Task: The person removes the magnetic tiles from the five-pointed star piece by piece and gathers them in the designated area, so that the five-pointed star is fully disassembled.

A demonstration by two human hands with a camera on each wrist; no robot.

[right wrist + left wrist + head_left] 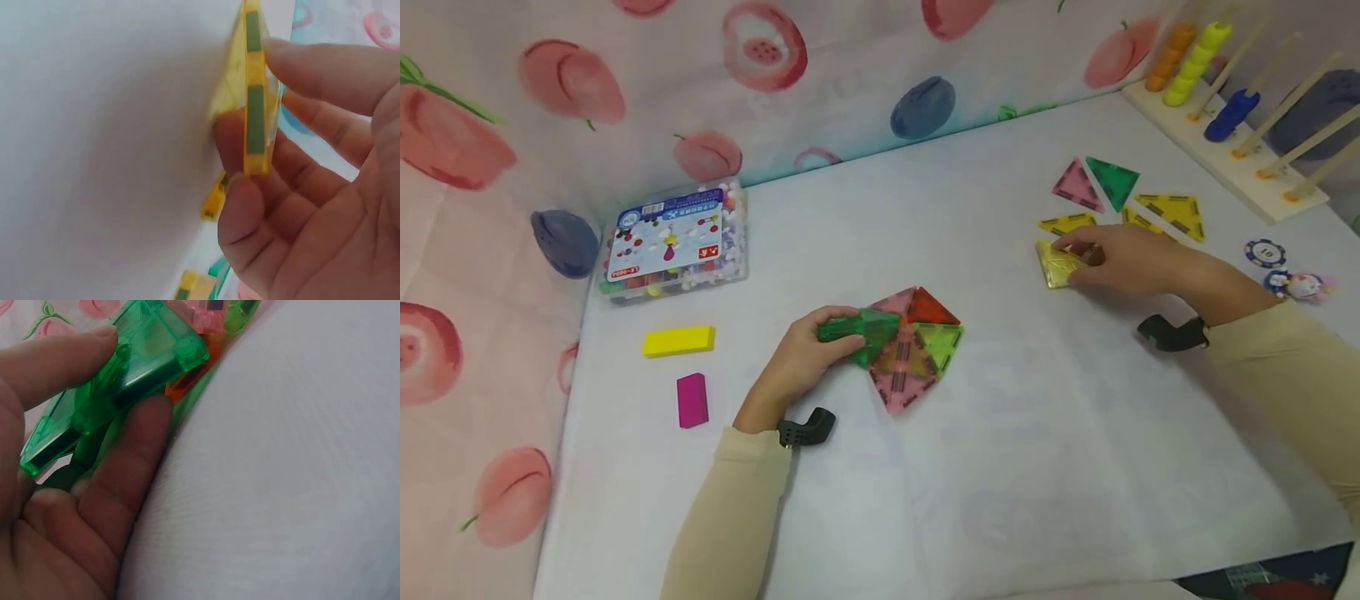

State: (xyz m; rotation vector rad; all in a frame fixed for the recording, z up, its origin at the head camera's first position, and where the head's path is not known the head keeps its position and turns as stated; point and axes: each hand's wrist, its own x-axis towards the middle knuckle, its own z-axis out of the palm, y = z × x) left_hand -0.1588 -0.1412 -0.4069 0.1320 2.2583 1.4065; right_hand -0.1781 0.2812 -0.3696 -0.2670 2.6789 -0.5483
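My left hand [801, 354] grips translucent green magnetic tiles [871, 329] between thumb and fingers; in the left wrist view one green tile [156, 347] shows its thick edge. They overlap the left side of a flat many-sided shape of triangle tiles: pink [898, 396], red [932, 307] and light green [942, 343]. Farther right, my right hand [1138, 260] pinches a yellow magnetic tile [1054, 268]. The right wrist view shows this yellow tile [255, 119] edge-on, tilted up from the table, with dark magnet strips along its side.
Beyond the right hand lie triangle tiles: pink [1078, 185], green [1114, 180] and yellow [1180, 215]. A peg stand [1213, 154] is at the back right, near a poker chip [1265, 253]. Leftward are a clear box [673, 242], a yellow block [678, 341] and a magenta block [692, 401].
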